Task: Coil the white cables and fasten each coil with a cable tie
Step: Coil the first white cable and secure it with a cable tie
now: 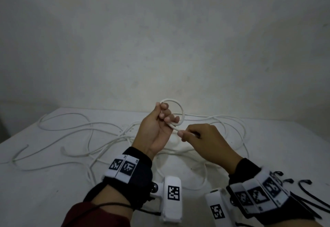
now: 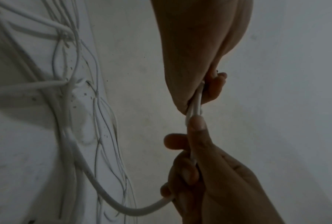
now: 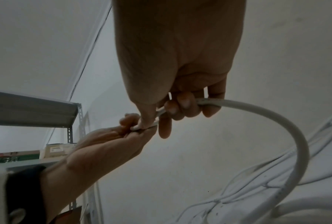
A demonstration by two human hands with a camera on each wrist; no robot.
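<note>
A small loop of white cable [image 1: 182, 114] stands up over the table's middle. My left hand [image 1: 167, 115] is palm up, with its fingers curled round the bottom of the loop. Just right of it, my right hand [image 1: 185, 135] pinches the same cable between thumb and fingers. In the left wrist view the cable [image 2: 194, 106] runs straight between the two hands, then trails down to the table. The right wrist view shows the cable [image 3: 295, 128] arcing away from my right hand's fingers [image 3: 180, 106]. Several black cable ties [image 1: 305, 181] lie by my right wrist.
Loose white cables [image 1: 67, 114] sprawl in tangled curves across the white table [image 1: 44, 191], left, right and under my hands. A pale wall stands close behind the table. A grey metal shelf [image 3: 32, 112] with boxes is off to the left.
</note>
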